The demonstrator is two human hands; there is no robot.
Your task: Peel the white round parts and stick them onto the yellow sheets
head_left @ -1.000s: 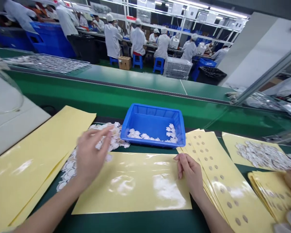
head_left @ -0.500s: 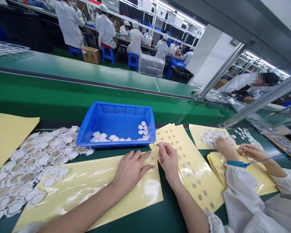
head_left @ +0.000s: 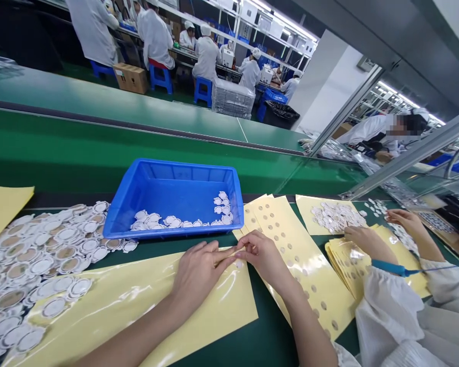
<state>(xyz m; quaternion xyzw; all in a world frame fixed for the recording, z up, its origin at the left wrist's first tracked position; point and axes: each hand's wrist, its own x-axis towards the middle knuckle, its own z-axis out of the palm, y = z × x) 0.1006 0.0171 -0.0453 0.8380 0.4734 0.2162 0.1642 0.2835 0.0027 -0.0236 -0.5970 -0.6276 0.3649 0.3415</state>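
My left hand (head_left: 201,270) rests over the right part of a glossy yellow sheet (head_left: 137,311), thumb and index finger drawn close together. Its fingertips meet those of my right hand (head_left: 262,257), which is closed in a pinch near the sheet's upper right corner. Whatever lies between the fingertips is too small or hidden to make out. Just below them a small pale round spot shows on the sheet. Right of my hands lie yellow sheets (head_left: 306,270) with rows of small grey discs. White round pieces (head_left: 67,252) are heaped at the left, some on the sheet's edge.
Behind my hands stands a blue bin (head_left: 176,232) with white pieces along its front and right sides. At the right, a co-worker's hands (head_left: 367,242) are over another stack of yellow sheets, beside white pieces (head_left: 336,216). A metal frame post (head_left: 405,158) slants across the right.
My right hand has moved left and down, so its fingertips now meet the left hand's. My left thumb and index finger have drawn together. The co-worker's far hand has moved up.
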